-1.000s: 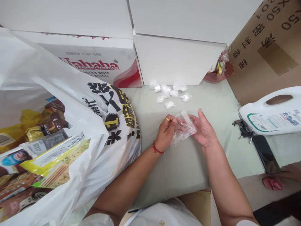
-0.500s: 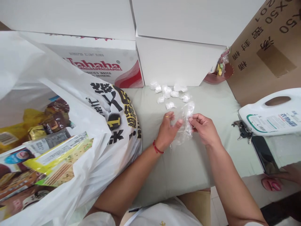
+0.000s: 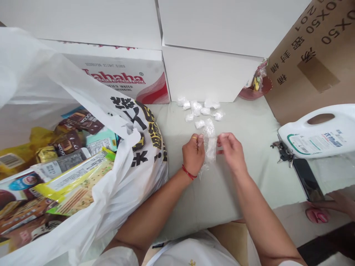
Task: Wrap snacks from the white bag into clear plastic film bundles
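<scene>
A crumpled clear plastic bag [image 3: 210, 147] hangs between my hands, just above the cloth-covered table. My left hand [image 3: 193, 153], with a red cord on its wrist and a ring on one finger, pinches the bag's left side. At the opposite edge is my right hand [image 3: 231, 150], its fingers apart and slightly curled; it does not grip the bag, and whether a fingertip touches it is hard to tell. Just beyond lie several small bunched-up wads of clear plastic [image 3: 199, 124], loosely grouped against the white box.
A large white shopping bag [image 3: 141, 207] full of packaged snacks stands on the left. White boxes [image 3: 205, 75] line the back. To the right are a brown carton [image 3: 307, 74], a detergent jug [image 3: 318, 136], keys [image 3: 284, 153] and a phone [image 3: 308, 181], with another person's hand [image 3: 332, 203] beside it.
The plastic bag has gone from spread out to a narrow, gathered strip. My left fingers have closed on it, while my right fingers have let go and spread.
</scene>
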`<action>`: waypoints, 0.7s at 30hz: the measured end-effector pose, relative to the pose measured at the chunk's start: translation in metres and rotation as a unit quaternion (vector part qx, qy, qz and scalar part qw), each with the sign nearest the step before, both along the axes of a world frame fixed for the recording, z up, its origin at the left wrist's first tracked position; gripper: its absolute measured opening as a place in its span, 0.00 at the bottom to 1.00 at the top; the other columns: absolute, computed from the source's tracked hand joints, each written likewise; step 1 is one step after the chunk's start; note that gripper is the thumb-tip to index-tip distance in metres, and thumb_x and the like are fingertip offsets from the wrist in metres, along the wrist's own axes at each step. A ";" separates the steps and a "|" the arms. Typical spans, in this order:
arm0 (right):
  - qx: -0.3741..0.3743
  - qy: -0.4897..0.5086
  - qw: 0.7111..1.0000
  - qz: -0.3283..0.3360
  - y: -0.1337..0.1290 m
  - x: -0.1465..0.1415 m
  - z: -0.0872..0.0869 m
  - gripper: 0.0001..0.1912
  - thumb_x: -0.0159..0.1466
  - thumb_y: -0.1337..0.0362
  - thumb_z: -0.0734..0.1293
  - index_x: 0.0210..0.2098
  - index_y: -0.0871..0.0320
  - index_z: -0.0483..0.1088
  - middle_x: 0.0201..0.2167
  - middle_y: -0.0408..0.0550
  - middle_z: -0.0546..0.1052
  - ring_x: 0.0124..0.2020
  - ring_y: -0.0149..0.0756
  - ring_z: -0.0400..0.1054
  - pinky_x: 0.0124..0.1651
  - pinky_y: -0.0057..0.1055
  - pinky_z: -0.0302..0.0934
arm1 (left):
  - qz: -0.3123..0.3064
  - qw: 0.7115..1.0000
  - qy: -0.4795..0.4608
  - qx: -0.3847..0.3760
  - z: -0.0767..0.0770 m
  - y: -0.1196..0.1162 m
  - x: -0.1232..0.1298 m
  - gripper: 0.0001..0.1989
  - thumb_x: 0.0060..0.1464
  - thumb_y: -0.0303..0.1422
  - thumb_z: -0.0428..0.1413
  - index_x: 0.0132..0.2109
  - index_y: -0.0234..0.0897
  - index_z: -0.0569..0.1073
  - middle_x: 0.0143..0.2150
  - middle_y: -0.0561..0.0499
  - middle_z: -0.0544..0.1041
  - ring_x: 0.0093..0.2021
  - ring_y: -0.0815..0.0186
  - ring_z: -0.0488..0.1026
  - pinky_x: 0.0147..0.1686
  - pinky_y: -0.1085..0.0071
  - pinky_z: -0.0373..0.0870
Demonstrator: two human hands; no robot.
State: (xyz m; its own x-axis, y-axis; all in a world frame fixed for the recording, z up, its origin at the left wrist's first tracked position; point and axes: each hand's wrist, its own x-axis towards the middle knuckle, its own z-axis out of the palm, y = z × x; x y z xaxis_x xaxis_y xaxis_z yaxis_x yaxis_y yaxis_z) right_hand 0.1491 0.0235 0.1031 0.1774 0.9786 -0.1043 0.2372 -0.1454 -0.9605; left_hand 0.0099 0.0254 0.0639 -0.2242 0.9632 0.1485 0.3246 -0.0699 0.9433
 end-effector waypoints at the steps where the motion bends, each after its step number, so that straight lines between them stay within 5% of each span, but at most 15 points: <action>1: 0.022 -0.035 0.999 0.005 -0.002 -0.006 0.000 0.23 0.64 0.39 0.67 0.32 0.53 0.71 0.29 0.43 0.72 0.32 0.35 0.65 0.34 0.31 0.63 | 0.002 1.000 0.005 0.004 0.001 -0.001 0.000 0.21 0.70 0.47 0.47 0.30 0.41 0.61 0.21 0.59 0.59 0.21 0.70 0.55 0.27 0.70 0.51; 5: 0.058 -0.092 0.993 0.047 -0.003 -0.006 0.002 0.22 0.68 0.44 0.65 0.27 0.54 0.66 0.22 0.39 0.65 0.27 0.32 0.59 0.34 0.30 0.58 | -0.003 0.999 -0.047 -0.006 0.000 0.001 -0.001 0.25 0.69 0.52 0.46 0.30 0.40 0.65 0.21 0.57 0.61 0.23 0.68 0.59 0.28 0.70 0.53; 13: -0.055 -0.081 0.970 0.222 0.011 0.053 0.020 0.25 0.65 0.41 0.68 0.25 0.54 0.65 0.22 0.39 0.64 0.24 0.30 0.56 0.28 0.29 0.54 | -0.105 0.983 -0.138 -0.060 -0.010 0.006 0.003 0.31 0.66 0.59 0.44 0.28 0.38 0.68 0.22 0.56 0.63 0.24 0.68 0.60 0.26 0.72 0.56; 21: -0.063 -0.090 0.958 0.265 0.015 0.066 0.024 0.25 0.64 0.42 0.69 0.23 0.55 0.64 0.21 0.38 0.62 0.24 0.29 0.53 0.26 0.27 0.48 | -0.113 0.975 -0.171 -0.082 -0.021 0.010 0.003 0.31 0.63 0.62 0.46 0.28 0.39 0.67 0.20 0.57 0.59 0.22 0.70 0.58 0.23 0.73 0.55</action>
State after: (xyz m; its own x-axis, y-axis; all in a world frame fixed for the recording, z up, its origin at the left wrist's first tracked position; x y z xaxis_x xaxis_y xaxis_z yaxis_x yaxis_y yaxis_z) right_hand 0.2147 0.0383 0.1272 -0.3151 0.9177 -0.2420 0.4697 -0.0708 -0.8800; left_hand 0.0126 0.0352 0.0425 -0.0131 0.9982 -0.0583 -0.0182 0.0580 0.9982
